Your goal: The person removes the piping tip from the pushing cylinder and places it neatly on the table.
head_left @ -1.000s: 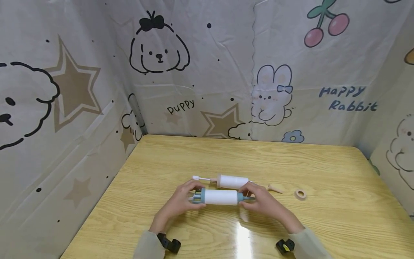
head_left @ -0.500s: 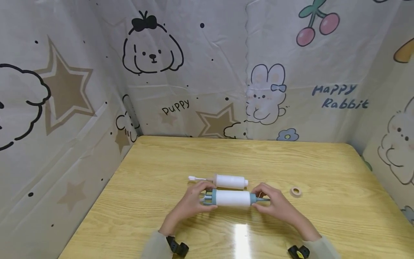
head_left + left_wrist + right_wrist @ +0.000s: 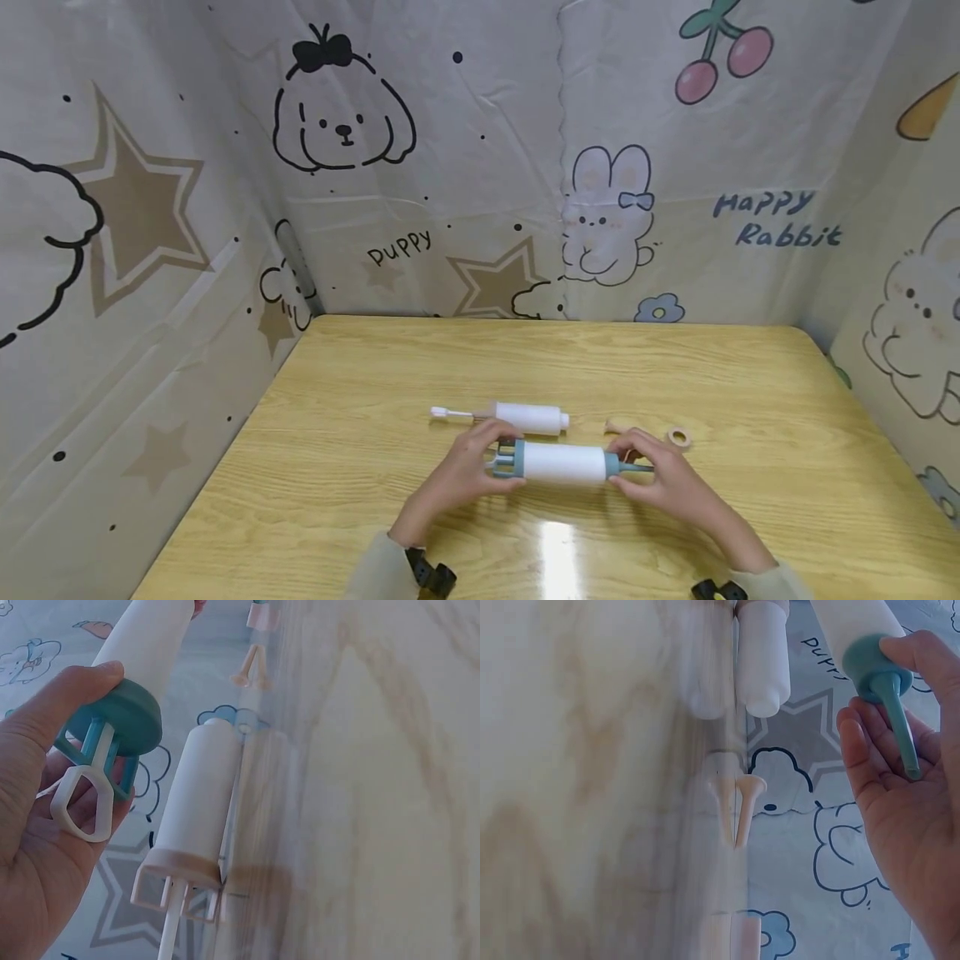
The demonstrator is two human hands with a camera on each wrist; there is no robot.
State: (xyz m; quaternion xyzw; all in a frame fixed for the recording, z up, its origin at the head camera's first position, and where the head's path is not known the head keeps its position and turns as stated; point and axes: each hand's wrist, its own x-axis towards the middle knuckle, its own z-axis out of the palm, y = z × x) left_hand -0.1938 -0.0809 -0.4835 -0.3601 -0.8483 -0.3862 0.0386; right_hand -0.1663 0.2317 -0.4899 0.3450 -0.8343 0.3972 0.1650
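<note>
A white-barrelled syringe with teal ends (image 3: 564, 463) is held sideways above the table between both hands. At its left end my left hand (image 3: 468, 467) grips the teal collar, thumb on top and fingers beneath; the white loop handle (image 3: 60, 802) sits near the palm. My right hand (image 3: 671, 479) pinches the other teal cap, with the long teal nozzle (image 3: 898, 724) pointing toward the palm. Just behind lies a second white syringe (image 3: 527, 418) with a beige collar and its plunger drawn out to the left.
A loose beige nozzle (image 3: 617, 426) lies behind my right hand, partly hidden by it in the head view. Farther right is a beige ring (image 3: 678, 438). The wooden table (image 3: 375, 358) meets a printed cloth (image 3: 420, 167) at its back edge.
Both hands have carried the teal-ended syringe to the right, past the beige one, while the head view has turned slightly right. The grip looks the same.
</note>
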